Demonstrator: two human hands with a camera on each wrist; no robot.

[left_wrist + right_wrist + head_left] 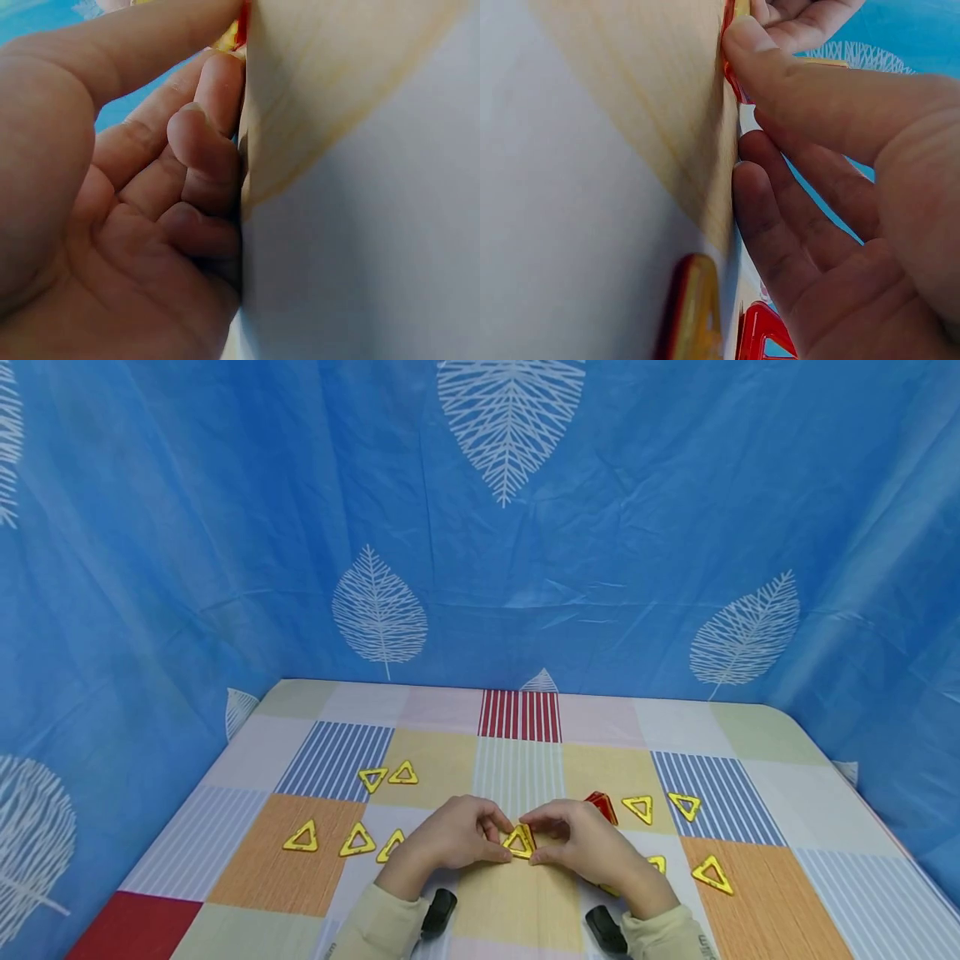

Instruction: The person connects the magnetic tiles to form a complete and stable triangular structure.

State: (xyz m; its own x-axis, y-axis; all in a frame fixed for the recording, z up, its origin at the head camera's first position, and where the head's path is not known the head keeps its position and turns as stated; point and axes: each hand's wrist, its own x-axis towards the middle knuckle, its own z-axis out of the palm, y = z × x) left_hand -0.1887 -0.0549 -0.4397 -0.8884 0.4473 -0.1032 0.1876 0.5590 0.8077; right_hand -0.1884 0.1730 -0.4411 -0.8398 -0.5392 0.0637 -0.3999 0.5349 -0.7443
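Note:
Both hands meet at the middle of the table near its front edge. My left hand and right hand pinch a small stack of yellow and red triangle tiles between thumbs and fingertips, standing it on the cloth. In the left wrist view the left hand's fingers curl against the cloth with a sliver of the tile at the top. In the right wrist view the right thumb presses on the tile's red edge.
Loose yellow triangles lie left and right of the hands. A red triangle stands behind the right hand. A checked cloth covers the table; blue leaf-print fabric walls it in.

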